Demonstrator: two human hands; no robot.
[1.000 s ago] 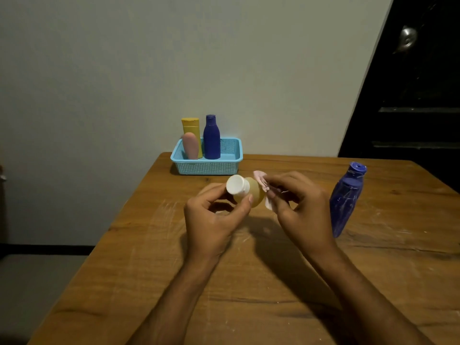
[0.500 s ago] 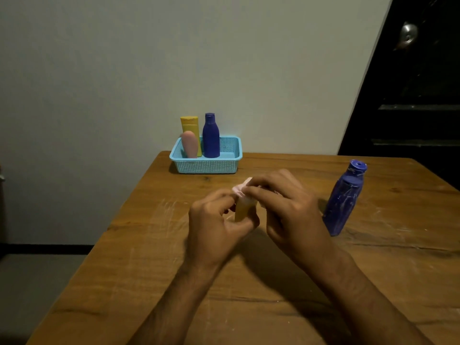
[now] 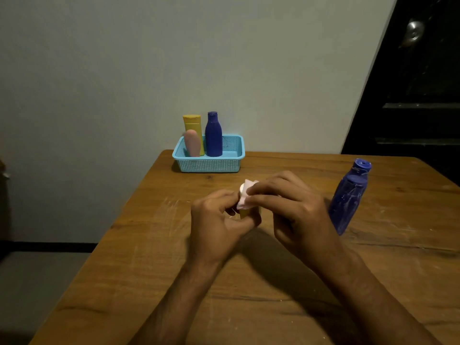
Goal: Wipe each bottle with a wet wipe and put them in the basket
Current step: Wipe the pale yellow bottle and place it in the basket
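My left hand grips a small yellow bottle with a white cap over the middle of the table; most of the bottle is hidden by my fingers. My right hand pinches a pale pink wet wipe and holds it against the bottle's cap end. A tall blue bottle stands on the table to the right of my right hand. At the table's far edge sits a light blue basket holding a yellow bottle, a pink bottle and a dark blue bottle, all upright.
The wooden table ends at a grey wall behind the basket. A dark door with a round knob stands at the back right. The floor lies below the table's left edge.
The yellow bottle went from lying sideways with its white cap to the left to standing nearly upright in my left hand. My right hand brought the wipe over the cap.
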